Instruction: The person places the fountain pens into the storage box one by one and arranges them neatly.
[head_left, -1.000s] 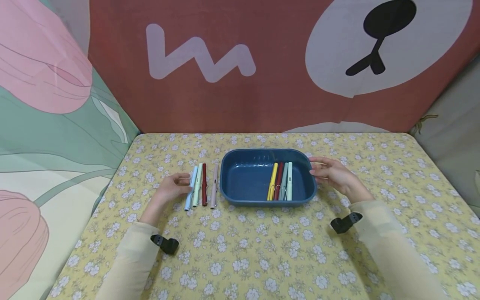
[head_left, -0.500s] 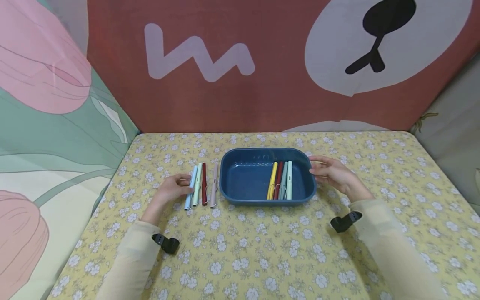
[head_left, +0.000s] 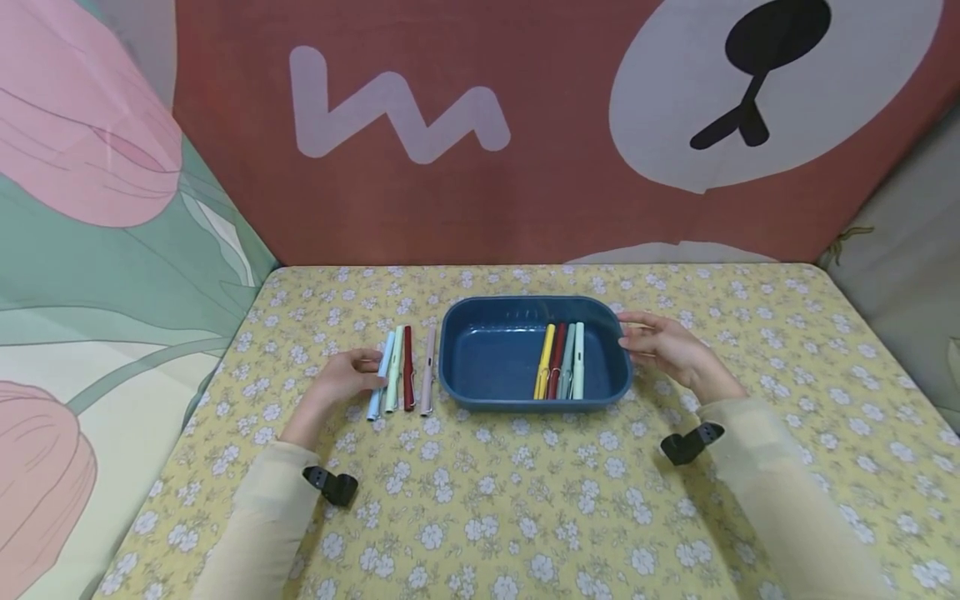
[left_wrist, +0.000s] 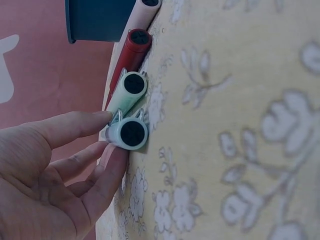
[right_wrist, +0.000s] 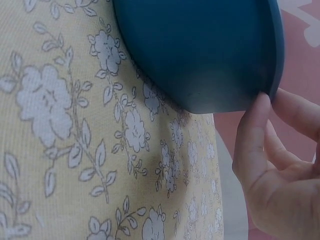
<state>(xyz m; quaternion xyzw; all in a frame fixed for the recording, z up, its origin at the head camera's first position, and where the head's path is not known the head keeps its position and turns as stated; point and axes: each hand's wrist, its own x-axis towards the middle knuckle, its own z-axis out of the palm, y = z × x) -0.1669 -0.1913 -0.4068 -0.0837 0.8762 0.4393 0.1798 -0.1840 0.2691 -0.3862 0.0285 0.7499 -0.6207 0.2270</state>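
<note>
My left hand (head_left: 347,375) pinches a light blue pen (left_wrist: 131,134) between thumb and fingers, and the pen lies low at the tablecloth. Beside it, toward the box, lie a light green pen (head_left: 394,375), a dark red pen (head_left: 408,371) and a pale pink pen (head_left: 428,375). My right hand (head_left: 671,350) grips the right end of a dark blue rectangular box (head_left: 480,406), thumb outside and fingertips at the rim (right_wrist: 276,75). Inside the box, toward its right side, rest a yellow pen (head_left: 545,362), a dark red one, a grey-green one and a mint one, side by side.
A yellow floral cloth (head_left: 480,500) covers the table. Behind its far edge stands a reddish-brown printed backdrop (head_left: 525,208), with a flower-patterned panel (head_left: 97,250) at left. Each sleeve carries a small black wrist camera (head_left: 330,487).
The left fingers have closed in slightly on the light blue pen, whose near end has shifted a little to the left. The right hand and the box hold still.
</note>
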